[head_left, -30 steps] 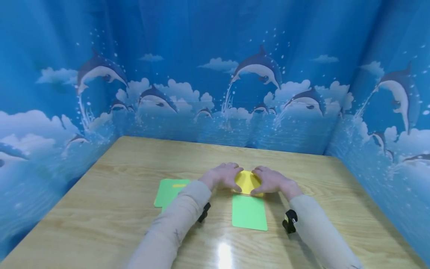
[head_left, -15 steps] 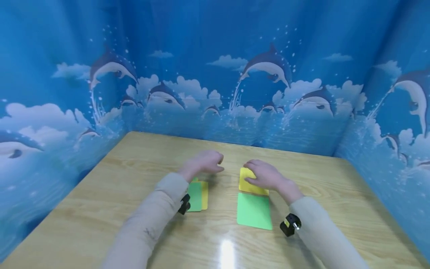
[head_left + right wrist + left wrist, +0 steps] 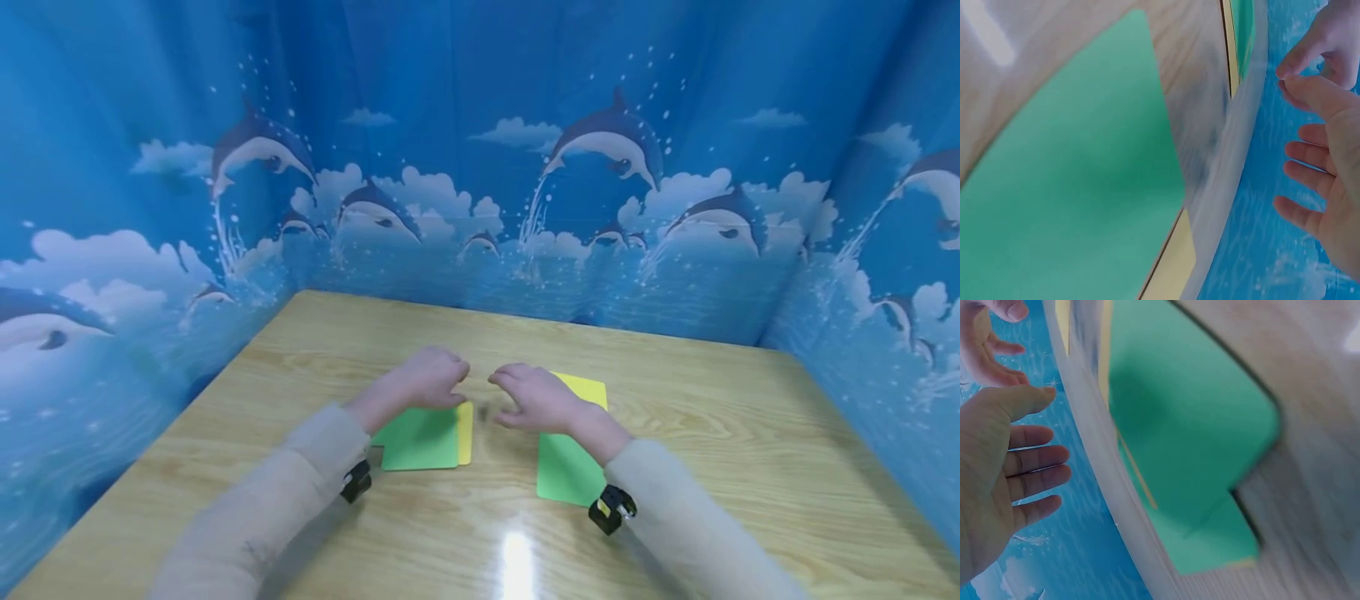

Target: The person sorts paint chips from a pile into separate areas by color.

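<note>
My left hand [image 3: 431, 379] hovers over the far side of the left group of flat cards, fingers loosely bent with nothing in them. In that group a green card [image 3: 422, 439] lies uppermost, and a yellow card [image 3: 466, 433] peeks out along its right side. My right hand [image 3: 540, 402] is held above the table by the right pair, also holding nothing, its fingers pointing toward the left hand. Below its wrist lies another green card [image 3: 564, 471], with a yellow card [image 3: 588, 389] beyond it, partly hidden by the hand. The left wrist view shows relaxed, parted fingers [image 3: 1038, 478].
A wooden table [image 3: 720, 417] carries the cards. Blue curtains [image 3: 480, 167] printed with dolphins and clouds enclose its back and sides. Each sleeve has a small black device at the wrist, such as the right one [image 3: 611, 508]. A bright reflection marks the near tabletop.
Both hands have come off the right yellow card. The left hand moved left to the other cards; the right hand followed, shifting left off the yellow card. The head view turned slightly.
</note>
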Motion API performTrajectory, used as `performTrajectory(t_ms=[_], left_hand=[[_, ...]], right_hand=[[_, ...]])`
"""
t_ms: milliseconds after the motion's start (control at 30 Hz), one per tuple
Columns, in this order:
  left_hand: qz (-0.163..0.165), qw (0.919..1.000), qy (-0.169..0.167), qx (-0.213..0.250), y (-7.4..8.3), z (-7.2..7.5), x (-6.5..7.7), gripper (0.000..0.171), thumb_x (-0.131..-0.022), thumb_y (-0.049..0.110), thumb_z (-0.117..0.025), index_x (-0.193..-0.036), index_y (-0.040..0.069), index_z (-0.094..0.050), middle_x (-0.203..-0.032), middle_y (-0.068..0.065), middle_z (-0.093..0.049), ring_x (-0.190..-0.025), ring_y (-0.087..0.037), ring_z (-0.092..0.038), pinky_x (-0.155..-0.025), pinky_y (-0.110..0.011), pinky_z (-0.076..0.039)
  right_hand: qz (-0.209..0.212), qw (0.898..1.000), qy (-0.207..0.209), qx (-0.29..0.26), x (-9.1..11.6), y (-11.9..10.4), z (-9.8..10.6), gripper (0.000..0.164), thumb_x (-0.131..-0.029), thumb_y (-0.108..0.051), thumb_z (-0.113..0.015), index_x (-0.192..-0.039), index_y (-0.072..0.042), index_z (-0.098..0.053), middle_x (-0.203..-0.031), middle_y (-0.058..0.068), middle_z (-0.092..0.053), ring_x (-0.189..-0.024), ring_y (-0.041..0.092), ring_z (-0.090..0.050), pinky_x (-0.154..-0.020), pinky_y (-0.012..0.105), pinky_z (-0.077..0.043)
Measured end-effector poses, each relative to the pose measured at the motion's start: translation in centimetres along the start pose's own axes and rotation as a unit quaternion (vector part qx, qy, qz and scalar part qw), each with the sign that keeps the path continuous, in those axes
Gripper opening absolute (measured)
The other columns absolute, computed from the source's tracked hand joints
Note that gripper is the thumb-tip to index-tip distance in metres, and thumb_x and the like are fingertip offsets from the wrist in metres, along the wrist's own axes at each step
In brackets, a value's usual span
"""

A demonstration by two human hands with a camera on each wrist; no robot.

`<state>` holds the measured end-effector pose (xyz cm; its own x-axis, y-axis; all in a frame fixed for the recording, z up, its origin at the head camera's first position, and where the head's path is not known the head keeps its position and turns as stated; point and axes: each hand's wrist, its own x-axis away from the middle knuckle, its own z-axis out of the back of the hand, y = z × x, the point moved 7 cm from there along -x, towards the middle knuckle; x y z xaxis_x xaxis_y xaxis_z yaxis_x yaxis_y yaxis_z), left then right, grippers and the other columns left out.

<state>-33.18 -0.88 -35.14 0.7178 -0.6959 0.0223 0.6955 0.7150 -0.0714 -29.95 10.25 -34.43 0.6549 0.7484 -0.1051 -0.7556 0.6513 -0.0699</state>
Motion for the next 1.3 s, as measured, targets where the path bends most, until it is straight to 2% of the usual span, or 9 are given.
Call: performTrajectory(t_ms=[100,167,300,567,733,867,967,1100,1300], left_hand=[[0.013,0.9999,0.0,-0.003,-0.3,-0.2,1.2,0.035,-0.083,0.036,-0.067,-0.099,0.005,-0.06,-0.086,-0.004,-0.06,-0.08,-0.02,-0.057,-0.078,-0.038,-0.047],[0.026,0.9997,-0.003,-0.001,-0.7,-0.3,2.0,0.043,-0.083,0.038,-0.066,-0.108,0.004,-0.059,-0.097,-0.008,-0.062,-0.093,-0.025,-0.057,-0.088,-0.045,-0.043],[0.051,0.9981,-0.016,0.031,-1.5,-1.0,3.9,0.055,-0.082,0.041,-0.067,-0.118,0.001,-0.057,-0.112,-0.014,-0.06,-0.108,-0.031,-0.053,-0.097,-0.05,-0.037],[0.058,0.9951,-0.02,0.078,-2.5,-2.1,7.0,0.078,-0.075,0.051,-0.07,-0.126,-0.005,-0.05,-0.12,-0.019,-0.056,-0.11,-0.033,-0.052,-0.095,-0.045,-0.04],[0.054,0.9927,-0.041,0.1,-2.0,-2.6,8.4,0.09,-0.071,0.058,-0.069,-0.129,-0.007,-0.046,-0.122,-0.022,-0.053,-0.111,-0.035,-0.05,-0.094,-0.046,-0.04],[0.058,0.9911,-0.057,0.106,-1.8,-3.3,9.3,0.095,-0.068,0.062,-0.069,-0.132,-0.003,-0.045,-0.121,-0.018,-0.052,-0.108,-0.032,-0.05,-0.092,-0.044,-0.041],[0.058,0.9901,-0.057,0.115,-1.7,-3.6,9.7,0.095,-0.067,0.061,-0.07,-0.133,-0.002,-0.044,-0.121,-0.018,-0.049,-0.109,-0.032,-0.047,-0.092,-0.045,-0.04],[0.044,0.9924,-0.038,0.109,-1.5,-3.6,9.8,0.092,-0.069,0.058,-0.071,-0.132,-0.003,-0.044,-0.12,-0.018,-0.049,-0.109,-0.031,-0.047,-0.093,-0.045,-0.04],[0.02,0.9953,-0.011,0.094,-1.4,-3.3,9.3,0.089,-0.068,0.056,-0.071,-0.129,-0.004,-0.047,-0.111,-0.015,-0.053,-0.098,-0.027,-0.051,-0.086,-0.042,-0.044]], right_hand=[[0.007,1.0,-0.007,0.007,-0.7,-0.9,-0.4,0.059,-0.082,-0.035,-0.068,-0.127,0.0,-0.051,-0.124,0.013,-0.054,-0.114,0.027,-0.051,-0.091,0.041,-0.045],[0.009,1.0,-0.012,0.01,-1.2,-1.5,-0.6,0.063,-0.081,-0.038,-0.069,-0.128,-0.001,-0.05,-0.125,0.013,-0.053,-0.115,0.027,-0.05,-0.091,0.04,-0.044],[0.011,0.999,-0.032,0.018,-2.0,-2.7,-1.5,0.073,-0.078,-0.048,-0.069,-0.13,-0.002,-0.047,-0.129,0.011,-0.051,-0.118,0.025,-0.047,-0.092,0.038,-0.044],[-0.01,0.996,-0.081,0.023,-3.2,-4.2,-3.1,0.087,-0.075,-0.059,-0.065,-0.137,-0.003,-0.041,-0.135,0.01,-0.045,-0.123,0.024,-0.042,-0.095,0.043,-0.041],[-0.012,0.994,-0.104,0.028,-3.5,-5.0,-4.3,0.092,-0.073,-0.063,-0.065,-0.138,-0.004,-0.04,-0.137,0.011,-0.043,-0.123,0.024,-0.042,-0.098,0.04,-0.04],[-0.016,0.992,-0.123,0.028,-3.3,-5.5,-4.8,0.093,-0.072,-0.064,-0.064,-0.138,-0.004,-0.039,-0.139,0.011,-0.041,-0.125,0.024,-0.04,-0.098,0.04,-0.039],[-0.02,0.991,-0.132,0.03,-3.2,-5.6,-5.0,0.092,-0.073,-0.063,-0.064,-0.139,-0.004,-0.038,-0.14,0.011,-0.041,-0.126,0.024,-0.04,-0.097,0.04,-0.04],[-0.026,0.99,-0.134,0.033,-3.1,-5.4,-5.0,0.09,-0.074,-0.061,-0.065,-0.139,-0.004,-0.038,-0.14,0.011,-0.04,-0.126,0.023,-0.04,-0.097,0.038,-0.04],[-0.031,0.99,-0.129,0.036,-3.3,-5.0,-5.0,0.089,-0.074,-0.06,-0.066,-0.138,-0.004,-0.039,-0.139,0.011,-0.042,-0.124,0.023,-0.041,-0.097,0.037,-0.04]])
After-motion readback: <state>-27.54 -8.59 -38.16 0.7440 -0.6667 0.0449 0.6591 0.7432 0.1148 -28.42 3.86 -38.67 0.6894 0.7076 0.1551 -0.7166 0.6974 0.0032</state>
